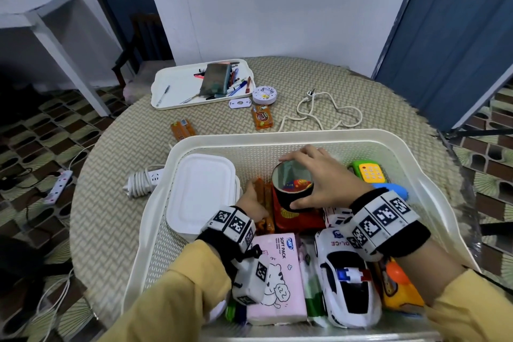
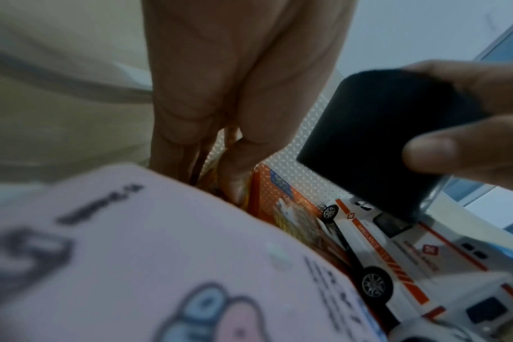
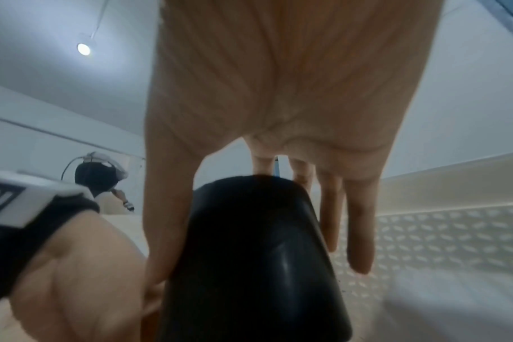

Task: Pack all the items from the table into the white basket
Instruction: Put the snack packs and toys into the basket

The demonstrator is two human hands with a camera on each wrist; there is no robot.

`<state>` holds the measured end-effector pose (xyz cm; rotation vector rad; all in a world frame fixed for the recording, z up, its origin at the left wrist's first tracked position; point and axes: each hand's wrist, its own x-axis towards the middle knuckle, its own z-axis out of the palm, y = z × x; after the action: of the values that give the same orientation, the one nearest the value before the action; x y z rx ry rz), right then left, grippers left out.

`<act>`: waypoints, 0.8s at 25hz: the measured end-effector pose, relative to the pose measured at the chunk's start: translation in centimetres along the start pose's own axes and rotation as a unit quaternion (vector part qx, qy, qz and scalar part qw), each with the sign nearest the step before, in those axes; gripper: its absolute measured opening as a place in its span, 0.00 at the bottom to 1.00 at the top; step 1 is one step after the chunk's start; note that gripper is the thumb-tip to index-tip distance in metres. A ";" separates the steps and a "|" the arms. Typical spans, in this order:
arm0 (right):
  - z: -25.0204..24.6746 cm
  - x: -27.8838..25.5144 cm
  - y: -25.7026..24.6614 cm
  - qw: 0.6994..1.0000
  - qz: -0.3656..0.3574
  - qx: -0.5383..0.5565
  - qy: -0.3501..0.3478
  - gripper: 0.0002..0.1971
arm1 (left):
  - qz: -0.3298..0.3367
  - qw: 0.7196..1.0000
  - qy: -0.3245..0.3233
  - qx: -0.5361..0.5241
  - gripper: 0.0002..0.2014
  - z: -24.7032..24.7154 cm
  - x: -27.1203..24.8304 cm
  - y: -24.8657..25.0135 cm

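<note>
We see the right hand (image 1: 324,178) clamped around a black cup (image 1: 293,184), thumb on the near side, held over a red packet (image 1: 297,218) inside the white basket (image 1: 305,137). The left hand (image 1: 254,200), fingers straight and together, presses on orange snack sticks (image 1: 262,197) beside a white lidded box (image 1: 201,191). An orange packet (image 1: 261,117) lies on the bench (image 1: 119,147).

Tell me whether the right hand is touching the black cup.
Touching. The head view shows the right hand wrapped over the black cup, thumb on its side; the right wrist view shows thumb and fingers straddling it.
</note>
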<state>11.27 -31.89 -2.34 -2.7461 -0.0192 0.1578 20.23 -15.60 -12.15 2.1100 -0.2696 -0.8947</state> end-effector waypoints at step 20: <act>0.3 0.4 0.2 0.997 0.049 -0.056 -0.006 0.45 | 0.022 0.996 0.002 0.083 0.25 -0.1 0.0 0.3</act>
<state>11.60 -31.91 -2.70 -2.8600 0.1072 0.2052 20.39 -15.77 -11.86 2.2483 -0.3984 -0.8676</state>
